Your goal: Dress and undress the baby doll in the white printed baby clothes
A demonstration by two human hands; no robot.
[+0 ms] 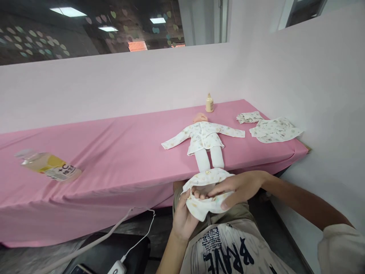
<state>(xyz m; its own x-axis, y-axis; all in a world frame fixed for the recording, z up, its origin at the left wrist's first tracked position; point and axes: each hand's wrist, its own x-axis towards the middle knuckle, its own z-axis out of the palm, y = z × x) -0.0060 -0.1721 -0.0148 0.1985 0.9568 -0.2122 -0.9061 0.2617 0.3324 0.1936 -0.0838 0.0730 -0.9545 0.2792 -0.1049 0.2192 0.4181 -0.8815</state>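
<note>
A baby doll (204,137) in a white printed top lies on its back on the pink table cover (119,152), its bare white legs pointing at me. Below the table edge, over my lap, both hands hold a small white printed garment (208,190). My left hand (184,217) grips it from underneath with the fingers curled into the cloth. My right hand (236,187) lies over the top with the fingers pressed along the fabric.
A small cream bottle (209,103) stands behind the doll's head. More printed baby clothes (270,128) lie at the table's right end. A plastic drink bottle (48,165) lies on its side at the left. White cables and a dark chair (114,251) are below.
</note>
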